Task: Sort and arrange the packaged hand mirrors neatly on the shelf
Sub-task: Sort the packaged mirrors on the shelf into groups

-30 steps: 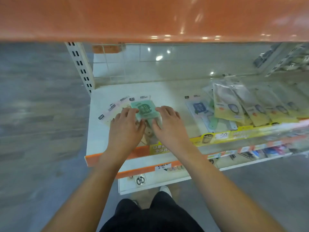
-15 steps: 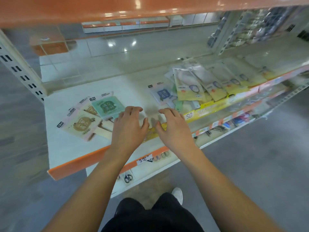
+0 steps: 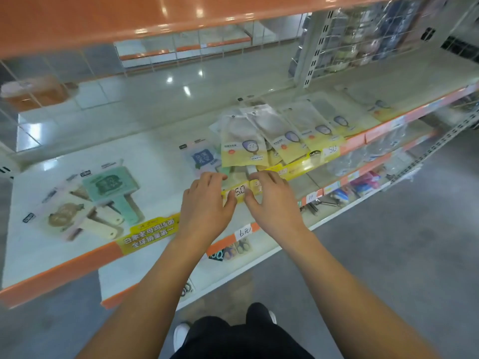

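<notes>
white shelf [image 3: 155, 151]: both hands, left hand [image 3: 204, 206] and right hand [image 3: 272, 203], side by side, empty, reaching for yellow-carded bagged mirrors [image 3: 245, 143] just beyond, likely to straighten them.

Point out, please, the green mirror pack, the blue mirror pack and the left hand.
green mirror pack [image 3: 110, 183], head view, on its printed face.
blue mirror pack [image 3: 204, 158], head view, on its blue print.
left hand [image 3: 206, 206], head view, on its back.

shop: shelf [image 3: 59, 270] price tags [image 3: 239, 190], packaged mirrors [image 3: 243, 141].

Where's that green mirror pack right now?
In the head view, the green pack lies on the shelf's left part, atop the fanned beige packs, left of both hands and untouched.
</notes>
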A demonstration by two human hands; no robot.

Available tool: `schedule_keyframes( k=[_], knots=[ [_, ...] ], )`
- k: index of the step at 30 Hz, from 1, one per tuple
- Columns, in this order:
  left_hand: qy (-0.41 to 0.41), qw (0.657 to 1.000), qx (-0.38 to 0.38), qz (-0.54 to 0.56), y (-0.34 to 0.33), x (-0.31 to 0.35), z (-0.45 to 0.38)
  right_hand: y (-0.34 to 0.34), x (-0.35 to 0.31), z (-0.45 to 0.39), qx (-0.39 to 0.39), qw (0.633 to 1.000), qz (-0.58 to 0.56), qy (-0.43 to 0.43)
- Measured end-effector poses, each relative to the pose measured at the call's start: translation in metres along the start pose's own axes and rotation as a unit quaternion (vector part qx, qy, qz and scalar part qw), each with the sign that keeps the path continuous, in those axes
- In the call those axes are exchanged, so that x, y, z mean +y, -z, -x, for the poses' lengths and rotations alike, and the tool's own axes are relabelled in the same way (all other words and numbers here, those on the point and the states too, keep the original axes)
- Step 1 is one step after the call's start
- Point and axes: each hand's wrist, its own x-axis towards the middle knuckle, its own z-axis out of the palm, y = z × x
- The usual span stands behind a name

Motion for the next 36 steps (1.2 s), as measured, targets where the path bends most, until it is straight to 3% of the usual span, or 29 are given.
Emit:
schedule_keyframes(
  k=[17, 36],
  knots=[
    [0.001, 0.999, 0.037, -0.034, -0.052, 0.104, -0.01, 0.053, 0.104, -0.015, -0.015, 0.999, -0.036, 0.013],
    [0.063, 0.997, 0.039, -0.009, -0.041, 0.059, -0.045, 0.026, 0.079, -0.06, -0.043, 0.998, -0.023, 0.04]
  ],
)
